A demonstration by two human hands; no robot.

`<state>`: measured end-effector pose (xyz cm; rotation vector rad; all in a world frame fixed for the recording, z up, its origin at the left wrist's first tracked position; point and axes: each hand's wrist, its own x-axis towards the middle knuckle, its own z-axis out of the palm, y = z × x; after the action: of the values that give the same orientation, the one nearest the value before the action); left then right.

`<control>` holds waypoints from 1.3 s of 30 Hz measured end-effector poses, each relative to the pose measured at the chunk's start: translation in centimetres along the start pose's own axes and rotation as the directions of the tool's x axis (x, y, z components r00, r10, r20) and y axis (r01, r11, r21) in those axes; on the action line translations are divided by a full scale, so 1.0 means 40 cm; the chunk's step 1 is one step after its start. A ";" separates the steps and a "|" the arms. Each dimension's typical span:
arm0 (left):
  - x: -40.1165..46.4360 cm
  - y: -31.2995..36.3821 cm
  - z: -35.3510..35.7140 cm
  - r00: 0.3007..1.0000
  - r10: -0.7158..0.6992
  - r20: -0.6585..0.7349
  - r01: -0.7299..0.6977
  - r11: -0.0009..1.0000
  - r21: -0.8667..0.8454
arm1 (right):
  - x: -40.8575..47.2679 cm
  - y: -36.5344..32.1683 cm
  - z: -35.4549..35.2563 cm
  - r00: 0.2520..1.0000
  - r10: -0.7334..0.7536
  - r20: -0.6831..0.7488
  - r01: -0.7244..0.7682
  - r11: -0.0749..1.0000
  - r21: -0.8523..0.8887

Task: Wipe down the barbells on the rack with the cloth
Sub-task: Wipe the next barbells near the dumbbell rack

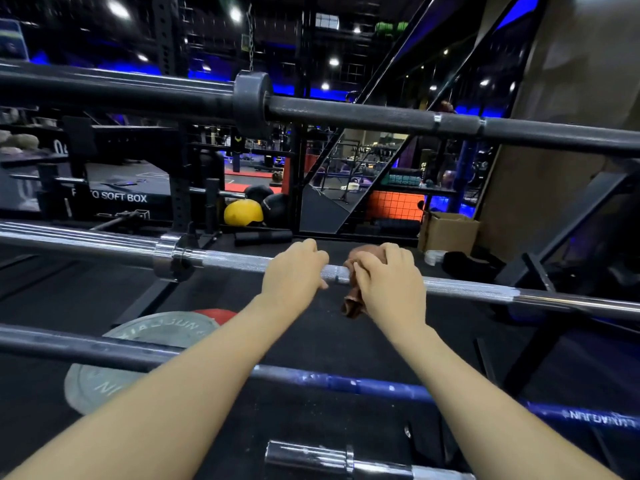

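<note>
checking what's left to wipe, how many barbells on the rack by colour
black: 2, top bar and lower bar
silver: 2, the one under both hands, right hand gripping the cloth, left hand bare, and the bottom one
blue: 1
total: 5

I see from one camera on the person's head, looking forward and down, very close to the silver barbell (242, 263) and rack.
</note>
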<state>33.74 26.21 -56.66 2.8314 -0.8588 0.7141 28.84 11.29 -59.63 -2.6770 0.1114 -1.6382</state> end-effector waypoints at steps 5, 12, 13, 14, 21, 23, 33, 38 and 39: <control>0.004 -0.003 0.003 1.000 -0.013 -0.004 0.013 1.000 0.017 | 0.021 -0.022 0.006 0.997 0.021 0.077 -0.011 0.992 -0.127; -0.001 -0.007 0.003 1.000 -0.003 -0.012 0.002 0.999 -0.046 | 0.153 0.001 0.034 0.705 0.291 0.647 -0.357 0.934 -0.031; -0.001 -0.006 0.002 1.000 -0.004 -0.013 0.003 0.999 -0.047 | 0.112 0.001 0.032 0.834 0.250 0.491 -0.284 0.959 -0.006; -0.001 -0.005 0.002 1.000 -0.007 -0.021 0.006 0.999 -0.038 | 0.061 0.001 0.023 0.937 0.171 0.306 -0.190 0.981 0.036; -0.010 0.002 0.006 0.998 -0.025 -0.058 0.025 1.000 0.003 | 0.094 -0.020 0.012 0.866 0.215 0.451 -0.247 0.969 0.013; -0.010 0.003 -0.002 0.998 -0.019 -0.054 0.020 1.000 0.018 | 0.156 -0.020 0.015 0.701 0.310 0.642 -0.419 0.908 0.019; -0.011 -0.003 0.006 0.998 -0.007 -0.068 0.010 0.999 0.038 | 0.077 -0.078 0.031 0.951 0.137 0.277 -0.091 0.981 -0.174; -0.007 -0.012 0.007 0.998 -0.005 -0.063 0.005 1.000 -0.006 | 0.184 -0.081 0.039 0.648 0.281 0.708 -0.331 0.941 -0.071; -0.009 -0.014 0.005 0.998 -0.002 -0.057 0.001 1.000 -0.018 | 0.158 -0.078 0.039 0.767 0.255 0.589 -0.253 0.963 -0.087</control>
<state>33.86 26.81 -56.96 2.7815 -0.8502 0.7790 33.30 13.98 -54.60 -2.8692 0.4457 -0.6664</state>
